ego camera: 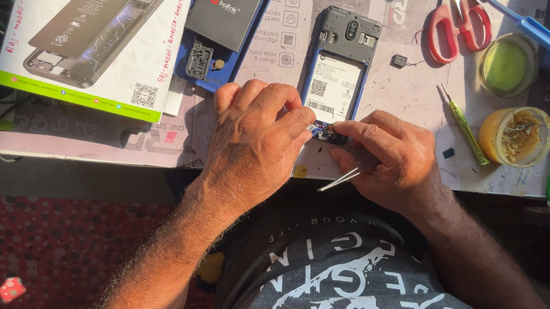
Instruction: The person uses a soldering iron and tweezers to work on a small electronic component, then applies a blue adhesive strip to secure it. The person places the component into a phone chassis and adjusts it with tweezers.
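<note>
The opened phone (338, 70) has a grey frame, blue edges and a white label. The second phone (228, 25) is blue with a dark grey battery. The box (98, 46) is white with a lime-green stripe. The scissors (454, 18) have red handles. The screwdriver (465, 126) is green, the brush (546, 41) blue. The rug (56, 278) is dark red with pale dots. The shirt (329, 283) is grey with white print.
</note>
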